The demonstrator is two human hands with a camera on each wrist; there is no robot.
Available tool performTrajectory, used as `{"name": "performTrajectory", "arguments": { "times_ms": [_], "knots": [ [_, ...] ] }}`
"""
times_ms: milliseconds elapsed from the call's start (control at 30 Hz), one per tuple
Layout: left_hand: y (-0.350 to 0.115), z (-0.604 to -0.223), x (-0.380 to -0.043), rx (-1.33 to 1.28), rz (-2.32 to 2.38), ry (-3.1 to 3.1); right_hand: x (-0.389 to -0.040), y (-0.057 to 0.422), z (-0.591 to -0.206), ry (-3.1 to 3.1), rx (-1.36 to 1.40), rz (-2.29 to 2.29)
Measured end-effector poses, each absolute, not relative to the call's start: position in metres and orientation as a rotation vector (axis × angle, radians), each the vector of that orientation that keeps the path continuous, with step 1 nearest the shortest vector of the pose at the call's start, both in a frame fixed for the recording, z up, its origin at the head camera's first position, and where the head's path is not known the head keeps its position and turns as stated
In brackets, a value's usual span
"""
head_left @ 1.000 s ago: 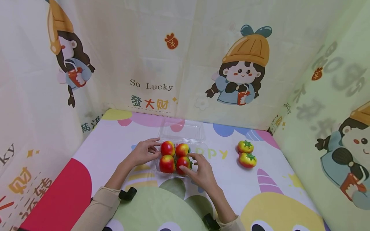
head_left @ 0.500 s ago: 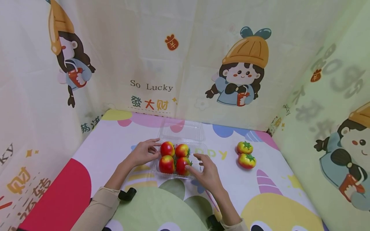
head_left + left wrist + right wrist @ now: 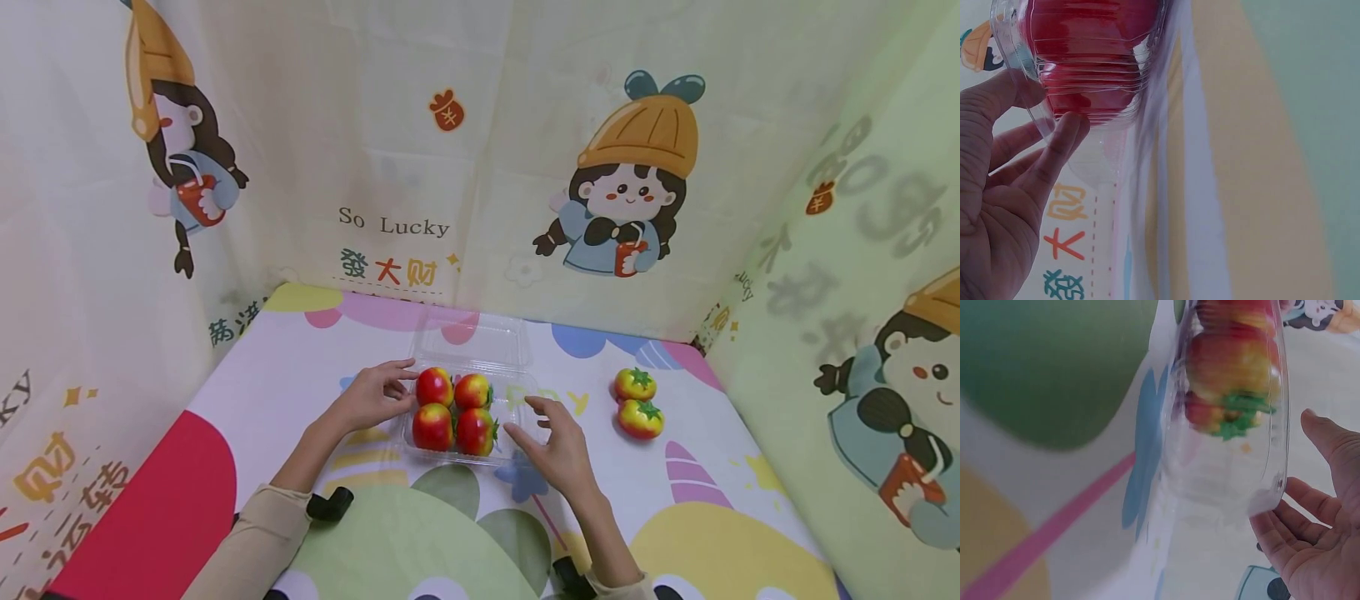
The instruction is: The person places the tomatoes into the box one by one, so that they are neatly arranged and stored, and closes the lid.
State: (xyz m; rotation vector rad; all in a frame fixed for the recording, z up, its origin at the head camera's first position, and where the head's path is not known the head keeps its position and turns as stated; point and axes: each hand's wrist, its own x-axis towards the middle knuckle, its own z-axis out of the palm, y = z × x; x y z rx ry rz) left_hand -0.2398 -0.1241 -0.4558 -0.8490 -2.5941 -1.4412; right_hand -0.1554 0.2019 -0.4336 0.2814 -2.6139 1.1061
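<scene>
The clear box (image 3: 450, 457) sits on the patterned tablecloth (image 3: 592, 475), a little toward 6 o'clock from the centre of the head view. The long axis of its base runs from 9 to 3 o'clock, and its hinged lid (image 3: 471, 340) lies folded back toward 12.

Four red-and-yellow fruits (image 3: 432, 427) stand two by two in the 9 o'clock part of the base, on their sides; the leafy tops of the pair nearer 3 o'clock point that way. Well apart, at about 4 o'clock in the head view, two loose fruits (image 3: 641, 419) lie together, leaves upward.

The left hand (image 3: 371, 396) is at the 9 o'clock end of the box, thumb and fingers close together on the rim in a light pinch. The right hand (image 3: 558, 446) is at the 3 o'clock end, its thumb and fingers spread wide; the fingers lie against the rim in the right wrist view, or just behind it, I cannot tell which, and the thumb stands apart.

Toward 11 o'clock the wall cloth (image 3: 487, 167) reads "So Lucky" (image 3: 393, 222), with "發大财" (image 3: 387, 267) beneath. Yellow letters ending in "PY" show on the tablecloth just past the box.
</scene>
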Motion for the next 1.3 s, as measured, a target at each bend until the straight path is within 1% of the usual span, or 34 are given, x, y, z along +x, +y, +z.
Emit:
{"name": "performTrajectory", "arguments": {
  "times_ms": [533, 1300],
  "knots": [
    [-0.124, -0.456, -0.24, -0.854, -1.444, -2.587, -0.161, 0.23, -0.441, -2.545, 0.231, 1.021],
    [-0.125, -0.456, -0.24, -0.855, -1.437, -2.594, -0.165, 0.263, -0.431, -2.582, 0.096, 0.996]
  ]
}}
